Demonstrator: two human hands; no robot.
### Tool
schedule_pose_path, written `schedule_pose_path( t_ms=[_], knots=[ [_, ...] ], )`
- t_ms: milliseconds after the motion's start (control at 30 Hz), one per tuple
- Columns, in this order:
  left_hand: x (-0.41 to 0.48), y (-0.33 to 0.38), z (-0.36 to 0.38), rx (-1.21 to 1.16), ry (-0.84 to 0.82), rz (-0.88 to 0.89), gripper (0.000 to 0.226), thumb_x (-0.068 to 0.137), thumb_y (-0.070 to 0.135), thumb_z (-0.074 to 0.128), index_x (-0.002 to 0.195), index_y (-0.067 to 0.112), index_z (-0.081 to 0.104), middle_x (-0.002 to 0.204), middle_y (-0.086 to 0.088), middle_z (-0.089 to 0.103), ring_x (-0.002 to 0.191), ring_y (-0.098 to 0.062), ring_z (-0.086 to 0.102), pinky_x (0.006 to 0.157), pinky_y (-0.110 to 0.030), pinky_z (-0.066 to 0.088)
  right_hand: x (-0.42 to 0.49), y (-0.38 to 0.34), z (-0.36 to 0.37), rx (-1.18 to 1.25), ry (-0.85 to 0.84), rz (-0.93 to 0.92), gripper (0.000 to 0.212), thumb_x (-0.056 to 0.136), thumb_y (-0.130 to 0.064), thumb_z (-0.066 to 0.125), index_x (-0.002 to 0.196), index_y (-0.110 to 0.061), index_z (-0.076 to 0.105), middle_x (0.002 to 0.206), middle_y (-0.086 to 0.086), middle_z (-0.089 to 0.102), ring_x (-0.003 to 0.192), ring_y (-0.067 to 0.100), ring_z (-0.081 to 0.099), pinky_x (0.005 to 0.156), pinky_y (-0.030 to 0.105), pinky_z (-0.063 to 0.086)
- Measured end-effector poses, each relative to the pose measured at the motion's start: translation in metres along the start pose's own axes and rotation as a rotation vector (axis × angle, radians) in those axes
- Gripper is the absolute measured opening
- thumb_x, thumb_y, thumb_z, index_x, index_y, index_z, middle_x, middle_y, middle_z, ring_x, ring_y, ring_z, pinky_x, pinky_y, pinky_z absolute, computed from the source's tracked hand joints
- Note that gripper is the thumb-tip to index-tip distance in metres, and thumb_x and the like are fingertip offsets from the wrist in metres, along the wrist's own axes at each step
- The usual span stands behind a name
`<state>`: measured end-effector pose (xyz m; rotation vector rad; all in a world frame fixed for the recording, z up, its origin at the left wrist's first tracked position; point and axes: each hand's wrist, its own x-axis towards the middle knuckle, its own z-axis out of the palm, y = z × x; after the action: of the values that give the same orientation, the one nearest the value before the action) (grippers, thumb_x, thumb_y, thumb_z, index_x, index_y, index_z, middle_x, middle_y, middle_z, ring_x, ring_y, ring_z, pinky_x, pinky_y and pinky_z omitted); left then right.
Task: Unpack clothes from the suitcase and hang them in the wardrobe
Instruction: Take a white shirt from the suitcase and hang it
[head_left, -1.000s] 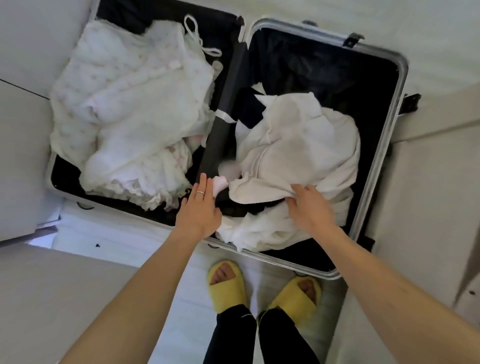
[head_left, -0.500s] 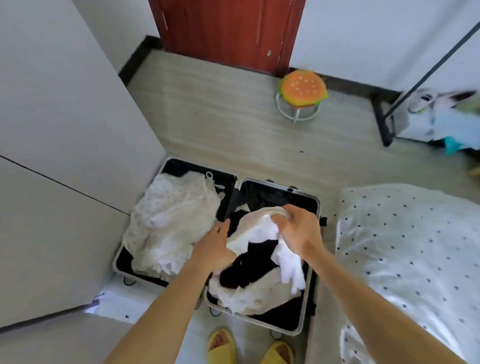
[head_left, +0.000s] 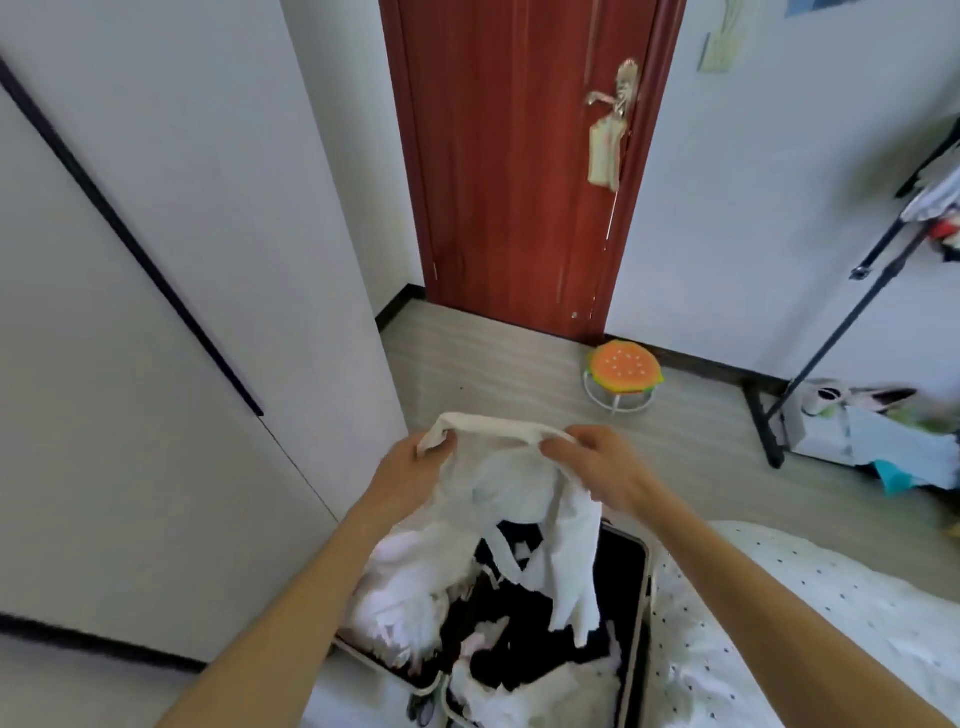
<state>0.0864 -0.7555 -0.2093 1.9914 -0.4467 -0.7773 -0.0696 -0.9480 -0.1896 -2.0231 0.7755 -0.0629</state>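
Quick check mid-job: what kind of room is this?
Likely a bedroom: a bed with dotted bedding beside the open suitcase, tall white wardrobe doors on the left, and a clothes rack on the right.

No legible text, label, brand or number in view. Sheet (head_left: 723, 47) on the wall right of the door carries faint marks, too blurred to read; same for the blue poster corner (head_left: 813, 6) at the top edge and the box (head_left: 826, 434) by the rack foot. Garment (head_left: 498, 478): plain white, any tag too small to make out.
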Motion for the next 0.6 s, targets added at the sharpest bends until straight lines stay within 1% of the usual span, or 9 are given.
schedule_pose_path(
  t_ms=[100,200,333,400,467,500,533,567,600],
  knots=[
    [-0.036,0.031,-0.018,-0.001,0.106,0.077,0.035,0.098,0.053,0.048,0.101,0.023,0.066,0.100,-0.004,0.071,0.086,-0.022,0.062,0.076,-0.034,0.047,-0.020,-0.026,-0.018,-0.104,0.041,-0.105,0.050,0.087,-0.059,0.059,0.067,-0.013,0.058,0.056,-0.006,0.048,0.060,0.016,0.050,0.058,0.032,0.034],
    [-0.078,0.054,-0.029,0.044,0.189,0.139,0.030,0.100,0.050,0.048,0.097,0.026,0.065,0.097,0.002,0.069,0.092,-0.020,0.064,0.081,-0.033,0.049,-0.043,-0.049,-0.034,-0.187,0.030,-0.199,0.048,0.090,-0.059,0.056,0.065,-0.019,0.053,0.058,-0.004,0.052,0.063,0.019,0.055,0.057,0.032,0.035],
    [-0.127,0.074,-0.038,0.047,0.265,0.160,0.022,0.101,0.040,0.051,0.101,0.023,0.066,0.093,0.005,0.067,0.085,-0.011,0.060,0.073,-0.022,0.045,-0.065,-0.072,-0.042,-0.285,0.056,-0.318,0.048,0.093,-0.058,0.050,0.086,-0.013,0.061,0.075,0.003,0.063,0.075,0.024,0.061,0.063,0.034,0.041],
    [-0.155,0.079,-0.043,0.067,0.293,0.160,0.021,0.101,0.038,0.052,0.104,0.022,0.065,0.094,0.009,0.066,0.084,-0.007,0.060,0.068,-0.013,0.044,-0.078,-0.082,-0.038,-0.276,0.056,-0.379,0.046,0.094,-0.055,0.051,0.084,-0.011,0.059,0.074,0.003,0.061,0.074,0.024,0.059,0.065,0.036,0.041],
    [-0.180,0.083,-0.050,0.121,0.290,0.178,0.020,0.102,0.033,0.052,0.104,0.018,0.065,0.096,0.003,0.066,0.081,-0.005,0.057,0.063,-0.006,0.041,-0.091,-0.089,-0.032,-0.282,0.106,-0.511,0.048,0.088,-0.054,0.052,0.075,-0.009,0.058,0.068,0.004,0.057,0.072,0.022,0.055,0.071,0.042,0.040],
    [-0.202,0.082,-0.060,0.175,0.300,0.196,0.021,0.102,0.029,0.052,0.106,0.013,0.064,0.099,-0.003,0.066,0.080,-0.006,0.056,0.062,-0.006,0.040,-0.101,-0.098,-0.024,-0.317,0.126,-0.628,0.046,0.083,-0.056,0.053,0.070,-0.012,0.057,0.067,-0.002,0.055,0.075,0.018,0.054,0.076,0.040,0.039],
    [-0.214,0.086,-0.064,0.220,0.275,0.214,0.020,0.102,0.022,0.052,0.109,0.008,0.064,0.101,-0.007,0.065,0.080,-0.005,0.054,0.063,-0.006,0.039,-0.107,-0.101,-0.020,-0.324,0.120,-0.689,0.039,0.080,-0.058,0.057,0.074,-0.019,0.062,0.076,-0.010,0.058,0.088,0.012,0.053,0.088,0.037,0.037],
    [-0.230,0.087,-0.071,0.258,0.264,0.231,0.017,0.102,0.014,0.051,0.109,0.004,0.064,0.100,-0.007,0.065,0.079,-0.002,0.054,0.065,-0.006,0.039,-0.115,-0.106,-0.014,-0.307,0.041,-0.716,0.033,0.077,-0.060,0.064,0.091,-0.030,0.067,0.096,-0.017,0.060,0.108,0.007,0.047,0.101,0.036,0.031],
    [-0.247,0.088,-0.077,0.278,0.258,0.244,0.014,0.100,0.005,0.050,0.105,0.004,0.064,0.097,-0.004,0.065,0.077,0.003,0.054,0.067,-0.005,0.039,-0.126,-0.114,-0.007,-0.271,-0.064,-0.713,0.052,0.072,-0.064,0.070,0.117,-0.040,0.062,0.120,-0.020,0.055,0.126,0.007,0.036,0.110,0.035,0.024]
  ],
)
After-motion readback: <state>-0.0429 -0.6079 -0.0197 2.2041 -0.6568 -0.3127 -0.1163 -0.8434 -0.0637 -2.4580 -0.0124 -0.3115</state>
